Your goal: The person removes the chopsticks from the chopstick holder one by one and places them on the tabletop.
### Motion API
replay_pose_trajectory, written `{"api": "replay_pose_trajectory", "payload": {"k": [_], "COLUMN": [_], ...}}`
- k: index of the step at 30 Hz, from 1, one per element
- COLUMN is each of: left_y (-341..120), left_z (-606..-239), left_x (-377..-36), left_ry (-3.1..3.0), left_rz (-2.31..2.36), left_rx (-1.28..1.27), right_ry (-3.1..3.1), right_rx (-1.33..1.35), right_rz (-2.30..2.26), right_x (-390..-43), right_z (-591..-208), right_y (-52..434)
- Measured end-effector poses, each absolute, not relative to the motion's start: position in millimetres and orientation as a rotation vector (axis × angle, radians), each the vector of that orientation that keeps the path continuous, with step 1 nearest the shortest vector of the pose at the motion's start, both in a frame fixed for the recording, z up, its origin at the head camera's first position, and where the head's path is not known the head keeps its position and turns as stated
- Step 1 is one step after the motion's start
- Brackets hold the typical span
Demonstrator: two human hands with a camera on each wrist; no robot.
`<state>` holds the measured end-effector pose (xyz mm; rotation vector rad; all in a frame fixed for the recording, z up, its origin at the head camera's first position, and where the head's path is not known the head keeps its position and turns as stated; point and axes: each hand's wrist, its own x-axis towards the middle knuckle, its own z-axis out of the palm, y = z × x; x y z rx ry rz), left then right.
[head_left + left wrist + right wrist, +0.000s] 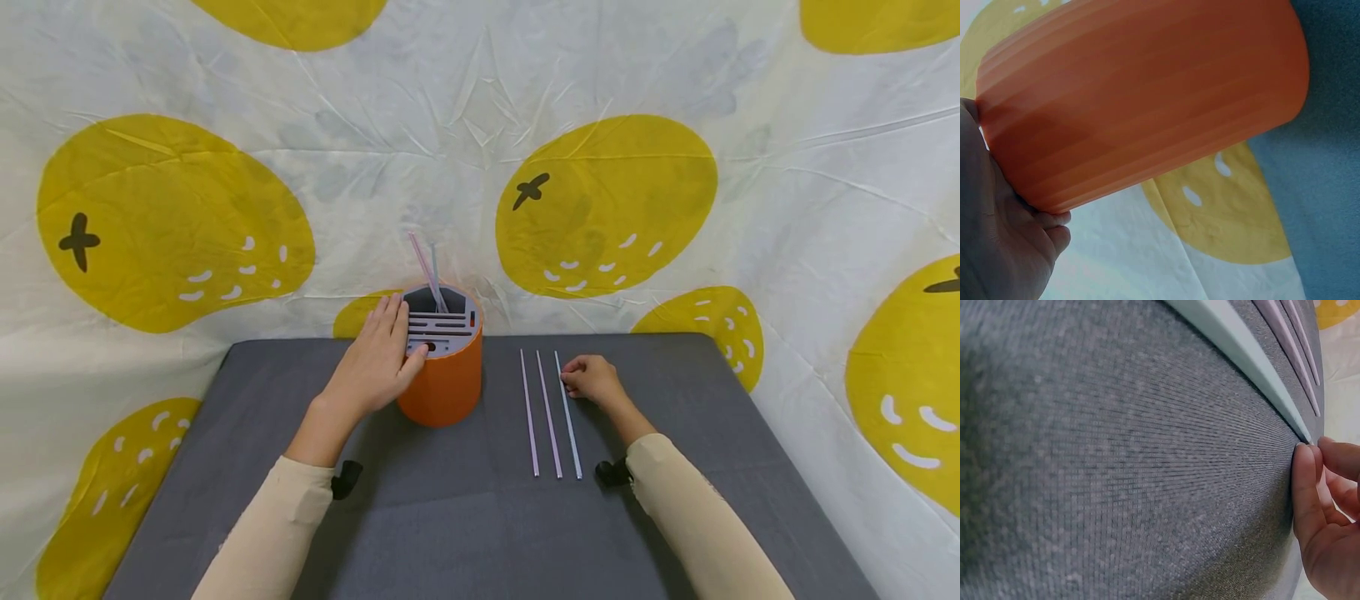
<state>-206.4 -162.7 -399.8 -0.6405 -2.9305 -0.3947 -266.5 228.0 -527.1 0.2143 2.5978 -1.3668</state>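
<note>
Fingers (1305,487) of the right hand (594,381) are curled in and bunched at the far tip of the nearest straw (567,414), touching the end where it lies flat on the grey counter (420,517). Whether they have it pinched or are only nudging it, the wrist view cannot settle; the straw is not lifted. Just beyond those fingers, toward the person's left, lie two more straws: the middle straw (548,414) and the far straw (529,414), all three in a neat parallel row, apart from one another.

Over on the other side, the left hand (377,360) lies against the orange holder (442,379), fingers fairly straight and draped over its rim and slotted grey lid (442,323), thumb near the round hole, palm against the wall. The left wrist view shows the orange wall pressed right to the palm (997,244). It steadies the holder rather than lifting it; the base looks set on the counter. Two straws (429,271) already stand in the open pocket at the back of the lid, leaning away from the left fingers.

So the step in hand reads as the pick-up of the next straw. That next move looks fiddly: a thin, light tube flat on cloth wants its tip raised first, then a firm pinch, then a carry across to the holder's opening beside the left fingers.

Behind everything hangs a white cloth (480,125) with big yellow fruit shapes.
</note>
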Motion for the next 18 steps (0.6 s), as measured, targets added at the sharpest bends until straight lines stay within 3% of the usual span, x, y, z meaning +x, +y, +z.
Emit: {"api": "replay_pose_trajectory", "payload": {"k": [8,18], "left_y": [-163,-163], "left_z": [-401,-400], "left_x": [-207,-207], "left_ry": [-2.934,-2.93], "left_rz": [-0.399,-0.388], "left_rx": [-0.637,-0.638], "right_ry": [2.628,2.785], "right_rx": [0.167,-0.079], "right_rz": [-1.324,-1.237], "right_x": [-267,-277], "right_z": [-522,-485], "right_y": [229,220]}}
